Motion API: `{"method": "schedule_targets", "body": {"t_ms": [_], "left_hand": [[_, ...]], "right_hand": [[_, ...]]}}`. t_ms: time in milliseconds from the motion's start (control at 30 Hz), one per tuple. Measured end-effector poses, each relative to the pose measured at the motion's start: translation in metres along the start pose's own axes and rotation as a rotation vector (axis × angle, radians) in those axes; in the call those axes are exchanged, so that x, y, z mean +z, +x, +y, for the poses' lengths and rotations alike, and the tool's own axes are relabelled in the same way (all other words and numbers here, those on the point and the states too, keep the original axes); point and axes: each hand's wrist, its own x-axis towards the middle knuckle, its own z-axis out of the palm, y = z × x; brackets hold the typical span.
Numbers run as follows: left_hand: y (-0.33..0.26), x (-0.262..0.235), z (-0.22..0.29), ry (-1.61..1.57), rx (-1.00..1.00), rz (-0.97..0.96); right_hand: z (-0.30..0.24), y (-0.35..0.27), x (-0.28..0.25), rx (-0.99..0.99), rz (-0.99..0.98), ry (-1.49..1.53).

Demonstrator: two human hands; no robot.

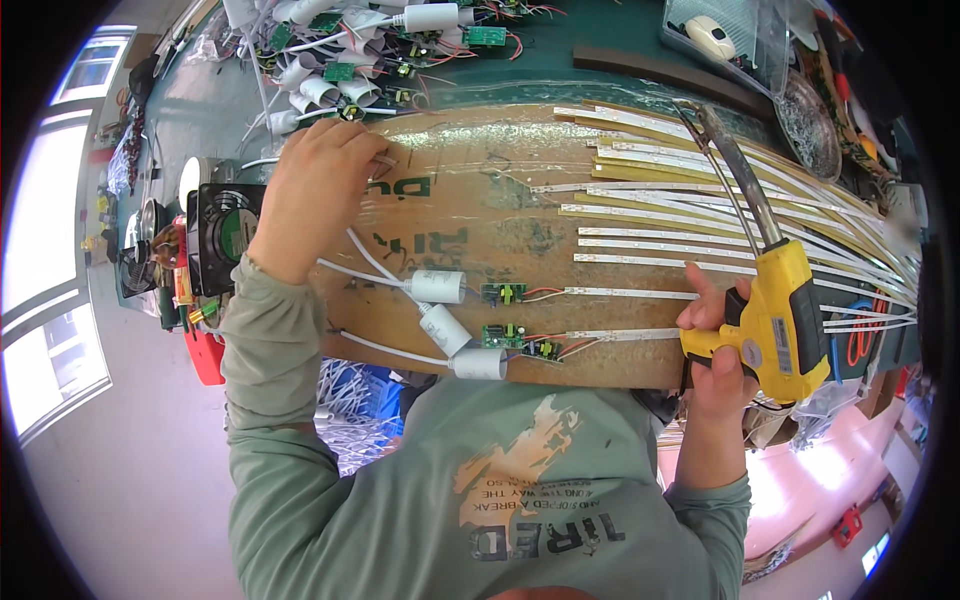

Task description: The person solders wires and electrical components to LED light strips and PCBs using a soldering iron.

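Note:
My left hand (325,185) is over the left part of the brown board (470,230), its fingers curled together. Thin pale wires show at the fingertips; what lies inside the grip is hidden. My right hand (718,345) is wrapped around a yellow and black soldering gun (785,320), whose long metal tip points away toward the far side. Near the board's front edge lie white plastic lamp bases (478,363) with white cables. Beside them are small green circuit boards (503,293), with red and white wires leading to LED strips (620,293).
Many more LED strips (660,237) fan out across the board's right side. A heap of white lamp bases and circuit boards (340,72) is at the far left. A black fan (225,238) stands left of my arm. A clear plastic box (740,60) sits far right.

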Motion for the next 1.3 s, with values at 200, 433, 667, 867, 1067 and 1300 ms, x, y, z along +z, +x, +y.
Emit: {"method": "schedule_targets", "body": {"t_ms": [200, 433, 667, 867, 1067, 1300], "left_hand": [[0.000, -0.015, 0.027, -0.278, -0.044, 0.044], [0.011, -0.004, 0.097, -0.602, 0.103, 0.103], [0.014, 0.006, 0.133, -0.553, 0.251, 0.138], [0.009, 0.012, 0.137, -0.569, 0.236, 0.164], [0.008, 0.014, 0.137, -0.581, 0.221, 0.219], [0.008, 0.010, 0.134, -0.602, 0.204, 0.203]], "right_hand": [[-0.004, -0.002, 0.000, -0.012, -0.006, -0.023], [-0.008, -0.002, 0.009, 0.086, 0.066, -0.057], [-0.024, -0.025, 0.009, 0.194, 0.022, -0.017], [-0.041, -0.064, -0.004, 0.477, -0.144, -0.075], [-0.025, -0.091, -0.012, 0.261, -0.318, -0.486], [-0.011, -0.099, -0.017, 0.280, -0.270, -0.457]]}}
